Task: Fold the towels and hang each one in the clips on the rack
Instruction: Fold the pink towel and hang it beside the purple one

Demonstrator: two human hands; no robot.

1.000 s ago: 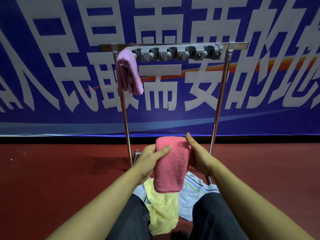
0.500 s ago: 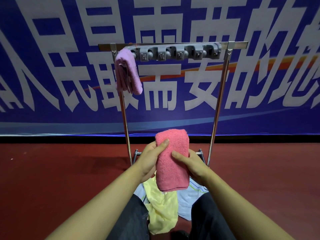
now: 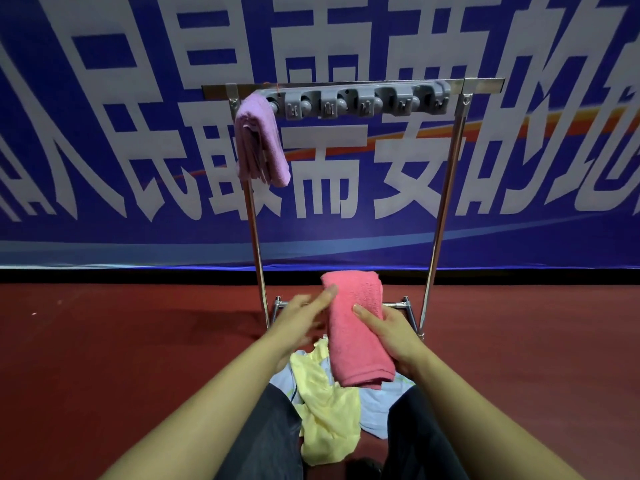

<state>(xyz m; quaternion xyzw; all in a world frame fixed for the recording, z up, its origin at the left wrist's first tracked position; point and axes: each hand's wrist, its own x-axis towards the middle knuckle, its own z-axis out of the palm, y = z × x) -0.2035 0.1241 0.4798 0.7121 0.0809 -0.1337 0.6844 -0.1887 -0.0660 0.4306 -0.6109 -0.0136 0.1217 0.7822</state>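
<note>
A folded pink towel (image 3: 353, 327) stands upright in front of me, low between the rack's legs. My right hand (image 3: 388, 327) grips it from the right, thumb across its front. My left hand (image 3: 304, 313) is blurred, fingers straight, just touching the towel's left edge. A metal rack (image 3: 446, 188) stands ahead with a grey clip bar (image 3: 360, 102) across its top. A folded purple towel (image 3: 259, 140) hangs from the leftmost clip; the other clips hold nothing.
A crumpled yellow towel (image 3: 329, 410) and a white-blue towel (image 3: 377, 407) lie on the red floor (image 3: 121, 341) between my knees. A blue banner (image 3: 104, 133) with large white characters covers the wall behind the rack.
My left hand has let go of the pink towel and opened, sliding off its left side. My right hand now holds the towel alone, and the towel leans slightly to the right.
</note>
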